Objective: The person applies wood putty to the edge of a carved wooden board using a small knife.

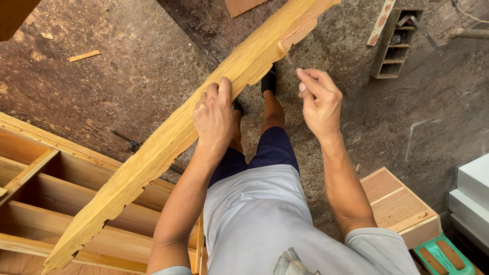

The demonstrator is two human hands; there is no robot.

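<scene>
A long strip of yellow wood-grain veneer [153, 153] with ragged edges runs from the lower left to the top centre. My left hand [214, 113] grips its near edge about midway along, fingers curled over the top. My right hand [320, 101] is raised to the right of the strip, thumb and fingers pinched on a thin sliver that peels from the strip's torn upper edge [290, 35]. Below the hands I see my own legs, dark shorts and a grey shirt.
A wooden shelf frame [46, 188] with dividers lies at the lower left under the strip. A small wooden box [402, 209] sits at the lower right, beside white panels [473, 193]. A narrow wooden rack [395, 43] lies on the dirt floor at top right.
</scene>
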